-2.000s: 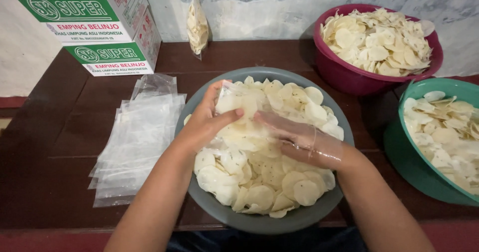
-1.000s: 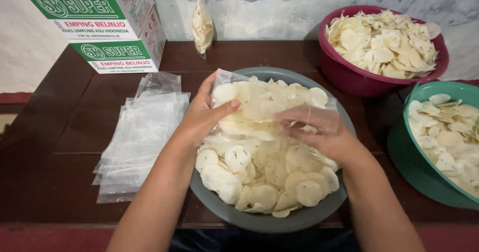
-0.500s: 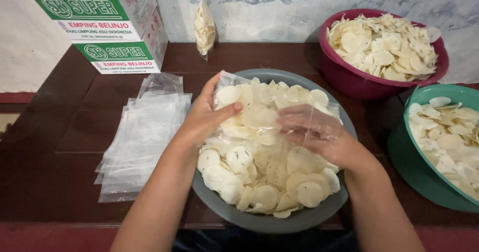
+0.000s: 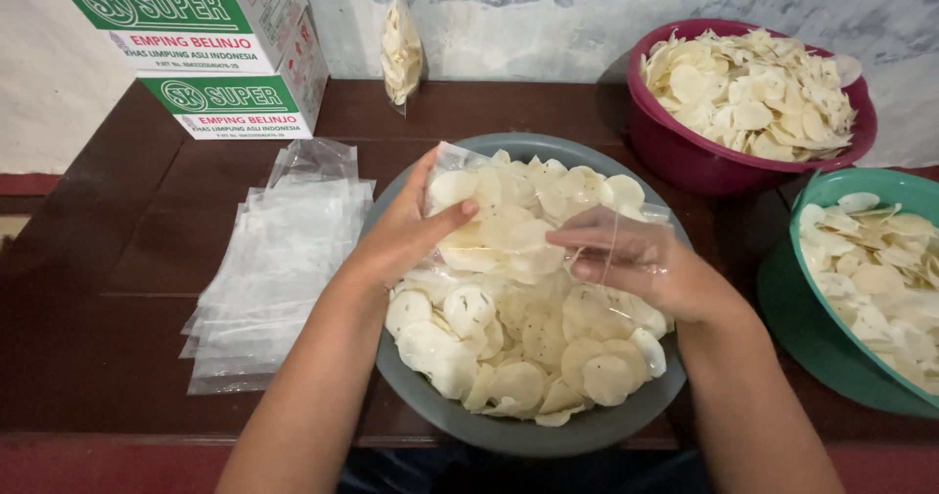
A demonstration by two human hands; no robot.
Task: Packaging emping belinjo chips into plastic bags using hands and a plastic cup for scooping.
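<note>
A dark brown wooden table [image 4: 127, 259] stands against a pale, patchy wall. Nearest to the person is a big grey bowl [image 4: 430, 396] full of thin, pale round chips [image 4: 509, 347].

Over this bowl the two hands hold a clear plastic bag [image 4: 548, 210]. The left hand [image 4: 406, 235] pinches one side of the bag, with the thumb pressed on top and the fingers curled under. The right hand [image 4: 631, 264] is partly inside the bag, seen through the plastic, with its fingers bent and close together around some chips.

A moment ago both hands were low in the heap of chips. Now they have come up a little and moved apart, so the bag is pulled wider and more chips show inside it. It looks like the bag is being filled.

To the left lies a stack of empty clear bags [image 4: 274, 269]. To the right is a green bowl [image 4: 831, 347] of chips. Farther back sit a dark red bowl [image 4: 685, 161] piled with chips, a small filled bag [image 4: 401, 54] leaning on the wall, and two green and white boxes [image 4: 196, 54].
</note>
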